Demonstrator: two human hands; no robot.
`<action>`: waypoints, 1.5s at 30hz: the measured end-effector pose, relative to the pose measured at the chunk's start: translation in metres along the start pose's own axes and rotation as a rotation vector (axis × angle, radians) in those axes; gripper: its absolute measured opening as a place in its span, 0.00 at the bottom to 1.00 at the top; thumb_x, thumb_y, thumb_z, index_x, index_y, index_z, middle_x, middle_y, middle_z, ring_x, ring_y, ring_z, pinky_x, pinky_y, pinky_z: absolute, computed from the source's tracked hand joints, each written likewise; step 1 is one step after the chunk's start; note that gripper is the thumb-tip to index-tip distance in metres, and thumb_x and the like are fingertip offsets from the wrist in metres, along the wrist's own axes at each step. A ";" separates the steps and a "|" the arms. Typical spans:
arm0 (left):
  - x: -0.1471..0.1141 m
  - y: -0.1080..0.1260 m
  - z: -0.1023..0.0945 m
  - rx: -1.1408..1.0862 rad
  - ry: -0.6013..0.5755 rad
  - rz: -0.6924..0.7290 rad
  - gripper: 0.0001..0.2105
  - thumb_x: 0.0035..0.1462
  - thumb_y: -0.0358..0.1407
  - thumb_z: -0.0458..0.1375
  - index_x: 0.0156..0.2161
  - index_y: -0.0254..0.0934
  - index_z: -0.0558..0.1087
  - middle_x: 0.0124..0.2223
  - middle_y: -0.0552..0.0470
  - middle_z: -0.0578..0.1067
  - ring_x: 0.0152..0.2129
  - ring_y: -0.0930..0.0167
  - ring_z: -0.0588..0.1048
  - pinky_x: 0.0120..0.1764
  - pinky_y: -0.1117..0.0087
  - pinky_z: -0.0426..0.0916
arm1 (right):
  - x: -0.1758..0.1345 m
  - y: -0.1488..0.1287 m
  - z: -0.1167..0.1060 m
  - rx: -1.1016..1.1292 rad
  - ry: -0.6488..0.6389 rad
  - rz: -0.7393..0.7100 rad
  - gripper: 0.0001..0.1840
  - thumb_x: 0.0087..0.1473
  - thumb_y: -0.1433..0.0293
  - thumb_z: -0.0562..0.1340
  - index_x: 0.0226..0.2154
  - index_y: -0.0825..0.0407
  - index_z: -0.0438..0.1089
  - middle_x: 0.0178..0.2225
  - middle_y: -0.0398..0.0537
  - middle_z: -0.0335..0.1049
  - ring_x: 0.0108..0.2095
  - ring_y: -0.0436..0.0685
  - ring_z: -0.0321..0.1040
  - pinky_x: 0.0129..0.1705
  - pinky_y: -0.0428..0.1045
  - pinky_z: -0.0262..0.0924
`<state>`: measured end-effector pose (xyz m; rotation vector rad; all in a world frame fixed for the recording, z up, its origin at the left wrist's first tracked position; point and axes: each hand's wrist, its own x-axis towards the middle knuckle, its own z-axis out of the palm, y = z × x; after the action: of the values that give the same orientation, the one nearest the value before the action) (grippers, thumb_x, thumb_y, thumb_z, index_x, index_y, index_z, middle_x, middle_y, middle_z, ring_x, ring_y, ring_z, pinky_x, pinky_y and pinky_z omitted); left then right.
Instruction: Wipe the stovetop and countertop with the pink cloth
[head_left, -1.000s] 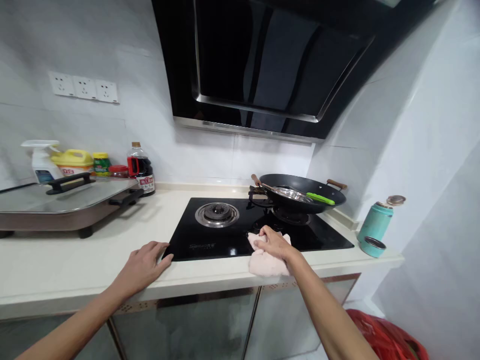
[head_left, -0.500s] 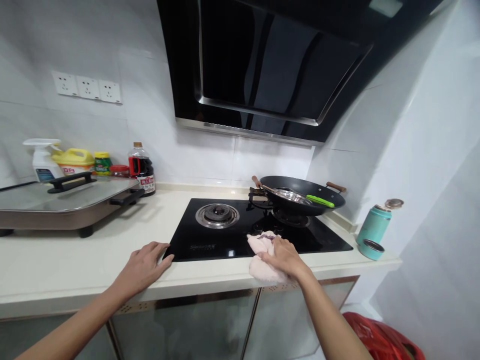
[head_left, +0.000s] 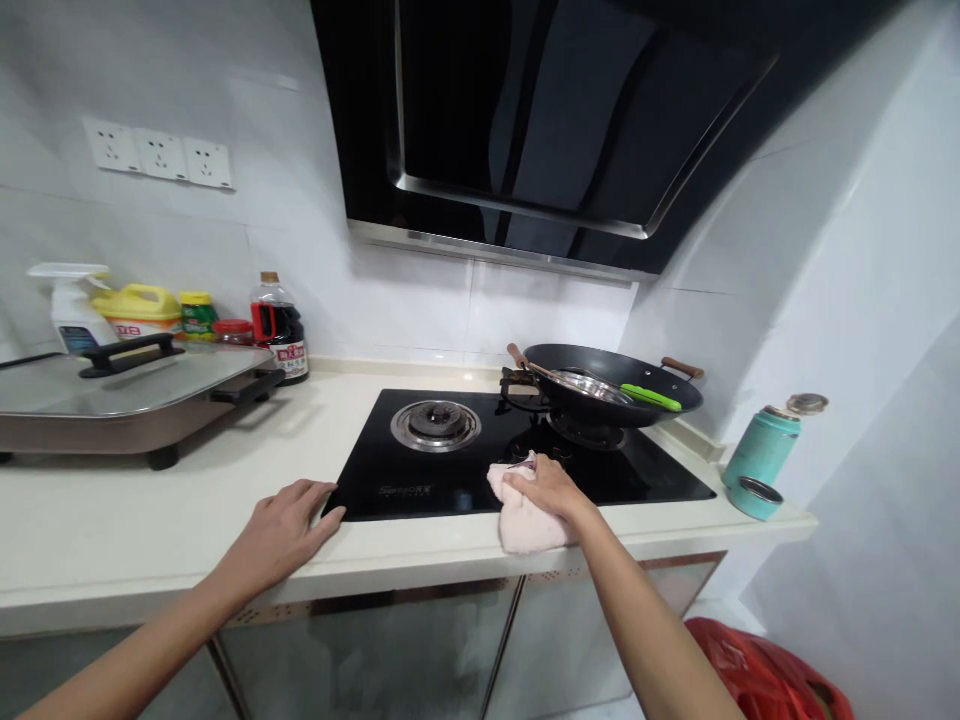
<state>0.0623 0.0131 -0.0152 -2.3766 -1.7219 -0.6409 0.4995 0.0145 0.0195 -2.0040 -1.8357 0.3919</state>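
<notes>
My right hand (head_left: 553,488) grips a pale pink cloth (head_left: 529,525) and presses it on the front of the black glass gas stove (head_left: 450,480). Part of the cloth drapes over the counter's front edge. My left hand (head_left: 285,530) lies on the pale countertop (head_left: 187,520), its fingers stretched out and their tips at the stove's left front corner. Behind the cloth, a black wok (head_left: 592,390) with wooden handles sits on the right burner. It holds a shiny metal piece and something with a bright green handle (head_left: 651,398). The left burner (head_left: 435,425) is bare.
An electric pan (head_left: 142,400) with a glass lid stands at left, before a spray bottle (head_left: 75,305), a yellow jug and a soy sauce bottle (head_left: 279,325). A turquoise flask (head_left: 761,450) stands at right. The black range hood (head_left: 495,130) hangs above; a red bag (head_left: 765,670) is below right.
My right hand has shifted slightly left with the cloth, which now bunches less on the glass. My left hand stays at the stove corner. The camera view has tilted a little.
</notes>
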 end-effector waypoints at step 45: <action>-0.014 -0.004 0.011 -0.059 0.088 0.010 0.25 0.64 0.56 0.50 0.54 0.43 0.76 0.55 0.43 0.78 0.54 0.56 0.74 0.55 0.55 0.67 | 0.179 -0.048 0.005 -0.423 -0.078 -0.110 0.23 0.68 0.65 0.53 0.62 0.48 0.64 0.63 0.62 0.61 0.64 0.72 0.56 0.63 0.69 0.46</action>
<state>0.0577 0.0062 -0.0319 -2.3563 -1.6762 -0.7931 0.4727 0.1954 0.0477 -2.1600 -2.2143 0.0485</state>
